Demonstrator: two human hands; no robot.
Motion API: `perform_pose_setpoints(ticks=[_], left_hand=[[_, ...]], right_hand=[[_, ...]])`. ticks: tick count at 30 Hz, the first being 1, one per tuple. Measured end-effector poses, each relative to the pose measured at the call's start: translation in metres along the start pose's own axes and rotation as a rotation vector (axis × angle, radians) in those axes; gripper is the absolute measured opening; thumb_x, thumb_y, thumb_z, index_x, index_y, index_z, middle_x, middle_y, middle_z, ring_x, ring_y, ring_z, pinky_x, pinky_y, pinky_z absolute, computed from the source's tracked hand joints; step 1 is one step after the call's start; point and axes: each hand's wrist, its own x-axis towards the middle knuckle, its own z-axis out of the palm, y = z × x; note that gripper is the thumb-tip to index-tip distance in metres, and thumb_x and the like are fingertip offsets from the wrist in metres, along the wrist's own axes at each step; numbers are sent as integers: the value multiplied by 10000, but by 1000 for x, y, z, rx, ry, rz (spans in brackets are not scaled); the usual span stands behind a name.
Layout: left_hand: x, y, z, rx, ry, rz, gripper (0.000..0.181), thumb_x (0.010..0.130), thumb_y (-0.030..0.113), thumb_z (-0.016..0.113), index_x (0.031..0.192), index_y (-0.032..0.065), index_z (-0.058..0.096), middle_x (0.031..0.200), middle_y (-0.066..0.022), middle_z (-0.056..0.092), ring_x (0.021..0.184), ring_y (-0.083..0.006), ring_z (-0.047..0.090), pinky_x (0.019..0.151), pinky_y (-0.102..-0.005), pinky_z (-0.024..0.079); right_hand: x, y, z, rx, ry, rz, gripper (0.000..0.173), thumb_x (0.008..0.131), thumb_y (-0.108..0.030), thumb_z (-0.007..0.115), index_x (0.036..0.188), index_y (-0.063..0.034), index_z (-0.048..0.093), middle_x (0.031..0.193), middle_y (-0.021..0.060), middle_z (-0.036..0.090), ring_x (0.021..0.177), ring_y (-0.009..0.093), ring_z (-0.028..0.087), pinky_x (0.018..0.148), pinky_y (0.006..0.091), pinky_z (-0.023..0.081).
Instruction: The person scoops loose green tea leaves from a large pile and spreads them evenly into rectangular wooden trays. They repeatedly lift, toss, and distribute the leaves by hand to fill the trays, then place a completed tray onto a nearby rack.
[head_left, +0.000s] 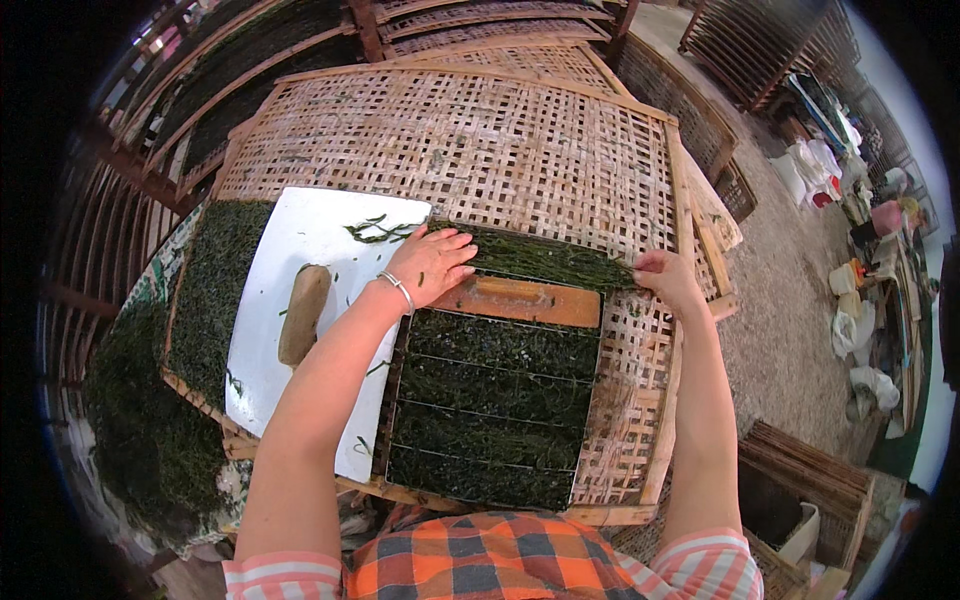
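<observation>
My left hand (433, 262) lies palm down, fingers slightly spread, at the left end of a band of dark green seaweed-like strands (532, 255). My right hand (667, 281) pinches loose strands at the band's right end between thumb and fingers. Just below the band, a flat wooden block with a raised grip (525, 298) lies across a thin-wired rectangular frame (495, 412), partly under my left fingertips. The same dark green matter fills the frame's lower sections. To the left, a white board (262, 300) carries a brown rounded block (304, 315) and a few stray strands.
A wood-edged woven bamboo tray (525, 150) lies under the frame, atop other trays. At left are a layer of green strands (214, 292) and a dark green heap (150, 427). Slatted racks (262, 67) stand behind. White bags (810, 172) lie on the floor (772, 300) at right.
</observation>
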Motion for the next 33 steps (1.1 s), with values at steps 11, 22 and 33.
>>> perform_pose_setpoints(ticks=[11,22,33], left_hand=[[-2,-6,-10,121,22,143,252,828,294,482,945,141,645,1093,-26,581,1141,-236,444,995,-458,297],[-284,-94,-97,-186,945,36,127,720,117,617,824,53,586,908,-93,582,888,-278,551,783,-367,451],[-556,-210,83,50,-7,-835,676,730,530,583,1294,203,404,1418,-95,199,1309,-373,104,996,-595,183]], right_hand=[[21,-73,121,-775,-49,-274,299,827,-280,506,829,12,570,797,199,597,789,362,568,675,431,429],[-39,-121,130,-572,376,-427,214,852,-150,499,983,10,555,897,162,597,814,279,572,733,365,441],[-184,-169,302,-131,211,-405,121,866,-99,513,939,-5,531,858,15,514,742,104,453,675,246,387]])
